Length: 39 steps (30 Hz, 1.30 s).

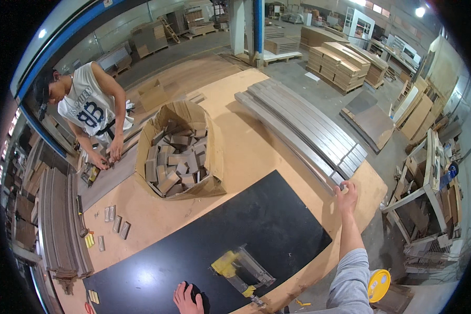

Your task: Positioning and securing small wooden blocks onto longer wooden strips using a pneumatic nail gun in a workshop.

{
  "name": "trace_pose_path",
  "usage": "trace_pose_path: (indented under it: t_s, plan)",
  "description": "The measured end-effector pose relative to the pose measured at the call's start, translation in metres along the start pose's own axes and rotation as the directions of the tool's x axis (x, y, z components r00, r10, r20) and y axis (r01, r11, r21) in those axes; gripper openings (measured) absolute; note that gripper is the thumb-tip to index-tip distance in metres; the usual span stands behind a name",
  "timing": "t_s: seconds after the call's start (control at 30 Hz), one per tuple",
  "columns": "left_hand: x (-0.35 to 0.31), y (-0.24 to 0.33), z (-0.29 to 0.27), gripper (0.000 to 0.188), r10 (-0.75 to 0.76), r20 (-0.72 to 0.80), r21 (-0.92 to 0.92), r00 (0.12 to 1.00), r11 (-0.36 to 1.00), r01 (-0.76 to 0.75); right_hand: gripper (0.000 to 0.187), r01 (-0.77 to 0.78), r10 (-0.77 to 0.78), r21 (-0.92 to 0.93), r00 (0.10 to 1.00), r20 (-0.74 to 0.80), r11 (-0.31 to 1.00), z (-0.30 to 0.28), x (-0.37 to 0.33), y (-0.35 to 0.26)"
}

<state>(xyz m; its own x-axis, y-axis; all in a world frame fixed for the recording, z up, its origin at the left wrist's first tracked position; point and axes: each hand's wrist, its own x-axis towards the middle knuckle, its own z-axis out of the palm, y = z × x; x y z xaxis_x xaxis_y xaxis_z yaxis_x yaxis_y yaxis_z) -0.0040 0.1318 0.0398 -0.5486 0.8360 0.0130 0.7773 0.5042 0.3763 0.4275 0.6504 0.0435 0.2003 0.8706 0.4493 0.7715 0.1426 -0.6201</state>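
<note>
My left hand (187, 299) rests with its fingers spread on the glossy black panel (267, 204), close to the lower edge of the view. Out to the right, my right hand (345, 197) has its fingers curled around the near end of a grey wood strip (319, 175). That strip lies along the side of a stack of long grey strips (303, 118). On the panel, between my hands, sits a nail gun (243, 269) with yellow tape on it.
An open cardboard box (214, 162) full of short wood blocks stands on the tan worktable (240, 125). A person (97, 104) works at the far left. Several small grey blocks (116, 224) lie left of the panel. A yellow-lidded bucket (379, 285) stands beside my right forearm.
</note>
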Motion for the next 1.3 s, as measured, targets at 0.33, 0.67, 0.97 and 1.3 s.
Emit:
trace_pose_path:
  t_s: [0.33,0.67,0.97,1.3]
  plan:
    - [-0.002,-0.002,0.001,0.05,0.008,-0.001,0.006,1.0,1.0,-0.008,0.029,-0.081,0.082,-0.045,0.996,0.021,0.996,0.003,0.003,-0.003]
    - [-0.001,-0.001,0.0,0.047,0.022,-0.029,0.002,0.999,1.0,-0.022,0.038,-0.209,0.21,0.024,0.977,-0.039,0.978,0.019,0.015,0.0]
    - [-0.001,-0.001,0.002,0.048,0.04,-0.037,-0.012,0.998,0.999,-0.041,0.044,-0.437,0.46,0.261,0.887,-0.033,0.861,0.027,0.015,0.008]
    - [-0.001,-0.001,-0.001,0.05,0.034,-0.028,-0.004,0.999,0.999,-0.034,0.058,-0.501,0.524,0.195,0.847,-0.09,0.843,0.049,0.006,0.017]
